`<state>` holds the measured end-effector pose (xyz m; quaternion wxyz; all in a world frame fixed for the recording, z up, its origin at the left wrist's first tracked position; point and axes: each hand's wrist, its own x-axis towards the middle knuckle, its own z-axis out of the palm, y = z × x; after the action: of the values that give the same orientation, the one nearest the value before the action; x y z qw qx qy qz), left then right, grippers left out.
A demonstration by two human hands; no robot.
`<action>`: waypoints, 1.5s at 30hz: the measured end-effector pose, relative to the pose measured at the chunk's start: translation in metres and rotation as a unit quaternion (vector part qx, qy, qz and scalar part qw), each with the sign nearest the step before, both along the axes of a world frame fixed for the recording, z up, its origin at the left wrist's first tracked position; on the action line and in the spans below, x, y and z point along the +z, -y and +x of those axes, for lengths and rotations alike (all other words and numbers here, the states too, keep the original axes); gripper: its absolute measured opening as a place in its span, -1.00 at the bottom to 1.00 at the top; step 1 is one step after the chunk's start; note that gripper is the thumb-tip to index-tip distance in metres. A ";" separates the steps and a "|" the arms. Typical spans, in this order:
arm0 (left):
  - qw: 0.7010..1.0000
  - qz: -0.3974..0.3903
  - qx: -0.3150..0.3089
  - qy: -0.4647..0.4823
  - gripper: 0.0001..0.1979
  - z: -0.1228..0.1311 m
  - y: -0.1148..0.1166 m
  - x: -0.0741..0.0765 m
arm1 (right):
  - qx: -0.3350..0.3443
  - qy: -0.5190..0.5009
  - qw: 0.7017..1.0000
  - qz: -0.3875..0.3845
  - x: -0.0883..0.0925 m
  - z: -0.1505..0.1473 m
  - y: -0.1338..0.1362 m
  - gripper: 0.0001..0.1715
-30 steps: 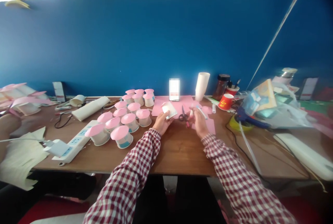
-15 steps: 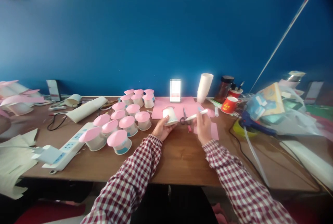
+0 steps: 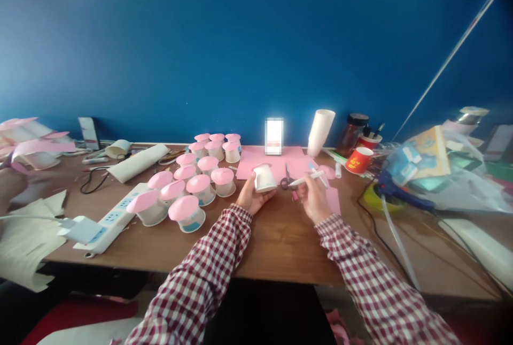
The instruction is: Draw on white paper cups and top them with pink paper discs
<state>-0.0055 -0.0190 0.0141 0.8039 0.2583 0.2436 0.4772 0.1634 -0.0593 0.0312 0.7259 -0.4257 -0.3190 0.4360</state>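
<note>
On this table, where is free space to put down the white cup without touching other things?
The widest bare wood of the table lies between both sleeves, from the left hand holding the white cup and the right hand holding the pen to the front edge. Crowded: pink-topped cups leftward, scissors behind, glue gun rightward.

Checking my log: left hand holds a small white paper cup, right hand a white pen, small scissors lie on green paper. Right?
No: the head view shows the small metal scissors on a flat pink paper sheet, not green. Rest holds.
</note>
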 end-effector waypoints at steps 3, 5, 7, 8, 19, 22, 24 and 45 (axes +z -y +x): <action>1.000 -0.005 0.007 0.002 -0.58 0.001 0.000 0.000 | 0.002 -0.016 1.000 -0.010 -0.002 0.004 -0.001 -0.72; 1.000 -0.003 0.005 0.000 -0.59 0.001 -0.001 -0.001 | 0.016 -0.027 0.999 -0.011 -0.003 0.006 0.000 -0.69; 1.000 0.005 -0.001 0.001 -0.60 0.002 -0.001 -0.002 | 0.029 -0.029 0.999 -0.008 -0.003 0.006 0.001 -0.67; 1.000 0.008 -0.002 0.001 -0.61 0.002 -0.001 -0.002 | 0.032 -0.026 0.999 -0.005 -0.004 0.006 0.002 -0.67; 0.999 0.032 0.036 -0.003 -0.69 0.005 0.002 -0.007 | -0.066 0.176 0.981 0.050 -0.004 0.000 0.010 -0.75; 0.998 0.056 0.015 -0.022 -0.62 0.005 0.002 -0.008 | -0.031 0.224 0.972 0.066 -0.007 -0.005 0.013 -0.74; 0.997 0.073 -0.002 -0.027 -0.58 0.006 0.002 -0.008 | -0.007 0.264 0.961 0.080 -0.009 -0.009 0.014 -0.73; 0.997 0.025 0.065 -0.044 -0.81 0.009 0.004 -0.009 | -0.067 0.464 0.872 0.140 -0.023 -0.017 0.014 -0.64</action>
<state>0.0037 -0.0235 0.0054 0.7529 0.2831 0.2831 0.5223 0.1468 -0.0736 0.0079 0.5742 -0.4931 -0.6473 0.0894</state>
